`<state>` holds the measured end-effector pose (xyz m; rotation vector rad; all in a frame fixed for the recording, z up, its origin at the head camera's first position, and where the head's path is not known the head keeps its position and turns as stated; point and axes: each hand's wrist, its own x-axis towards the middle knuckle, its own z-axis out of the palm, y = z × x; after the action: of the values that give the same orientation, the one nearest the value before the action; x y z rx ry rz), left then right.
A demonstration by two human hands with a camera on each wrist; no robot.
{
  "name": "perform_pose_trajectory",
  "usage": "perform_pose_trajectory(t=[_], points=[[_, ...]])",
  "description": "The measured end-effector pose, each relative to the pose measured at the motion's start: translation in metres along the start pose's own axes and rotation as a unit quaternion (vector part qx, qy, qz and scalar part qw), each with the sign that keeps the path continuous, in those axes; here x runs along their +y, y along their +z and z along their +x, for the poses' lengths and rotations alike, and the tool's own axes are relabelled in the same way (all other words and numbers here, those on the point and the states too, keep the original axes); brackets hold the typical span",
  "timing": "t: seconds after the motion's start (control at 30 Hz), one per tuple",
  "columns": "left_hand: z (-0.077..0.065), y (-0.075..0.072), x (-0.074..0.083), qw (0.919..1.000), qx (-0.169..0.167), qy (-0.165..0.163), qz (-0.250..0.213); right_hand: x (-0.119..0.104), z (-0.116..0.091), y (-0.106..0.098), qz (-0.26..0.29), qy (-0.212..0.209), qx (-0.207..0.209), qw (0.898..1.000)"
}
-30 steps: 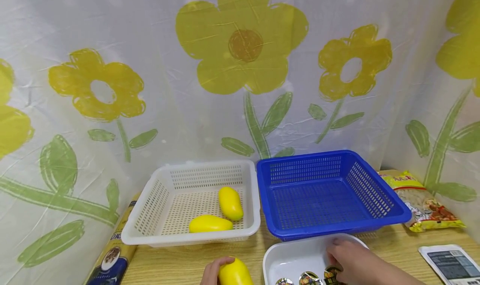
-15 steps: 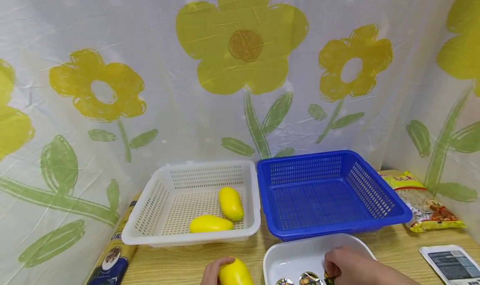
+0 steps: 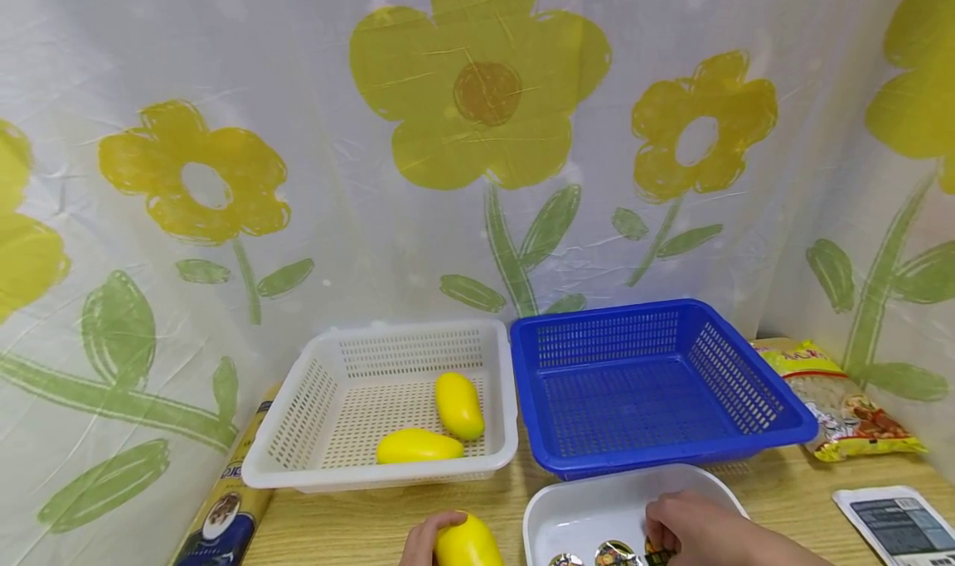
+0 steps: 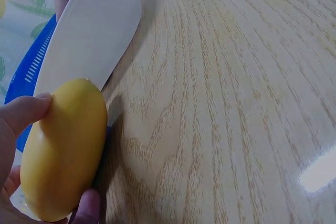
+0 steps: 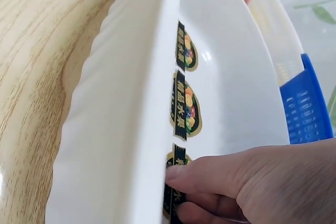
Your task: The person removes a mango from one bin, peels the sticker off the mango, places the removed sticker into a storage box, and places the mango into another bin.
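A smooth yellow mango (image 3: 470,541) sits in my left hand (image 4: 13,145), thumb on one side and fingertips on the other, left of the white tray (image 3: 578,506). In the right wrist view, a row of dark fruit stickers (image 5: 188,106) with gold edging and fruit pictures lies inside the tray. My right hand (image 3: 694,524) reaches into the tray and pinches the nearest sticker (image 5: 178,153) between thumb and curled fingers, covering part of it. Two more mangoes (image 3: 419,446) lie in the white basket (image 3: 380,476).
A blue basket (image 3: 671,448) stands behind the tray, beside the white one. Right of it lie a yellow-topped food bag (image 3: 839,404) and a flat white packet (image 3: 899,520). A gold and blue package (image 3: 224,508) lies at the left. A flower-printed curtain (image 3: 328,135) hangs behind.
My right hand has shifted slightly nearer inside the tray and its fingers have closed over the rightmost sticker. The left hand and its mango stay put.
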<state>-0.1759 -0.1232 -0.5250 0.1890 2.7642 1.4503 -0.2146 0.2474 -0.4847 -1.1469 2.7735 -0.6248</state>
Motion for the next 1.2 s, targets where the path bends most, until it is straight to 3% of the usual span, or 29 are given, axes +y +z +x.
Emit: perform_pose_trajectory(t=[0.17,0.47,0.8,0.97,1.2], points=[[0.000,0.001,0.001,1.0000,0.001,-0.005,-0.004,0.001,-0.001,0.000,0.004,0.003,-0.006,1.000],[-0.001,0.002,0.002,0.9995,0.025,0.016,0.010,0.003,-0.003,-0.003,0.012,0.012,-0.020,1.000],[-0.003,0.004,0.004,0.9987,0.040,0.026,0.018,0.002,-0.002,-0.009,0.064,0.066,-0.058,0.994],[-0.003,0.004,0.002,0.9985,0.044,0.027,0.015,0.002,-0.003,-0.009,0.070,0.053,-0.054,0.995],[0.002,0.007,0.000,0.9975,0.034,-0.047,-0.040,-0.004,-0.002,-0.011,0.081,0.022,-0.034,0.996]])
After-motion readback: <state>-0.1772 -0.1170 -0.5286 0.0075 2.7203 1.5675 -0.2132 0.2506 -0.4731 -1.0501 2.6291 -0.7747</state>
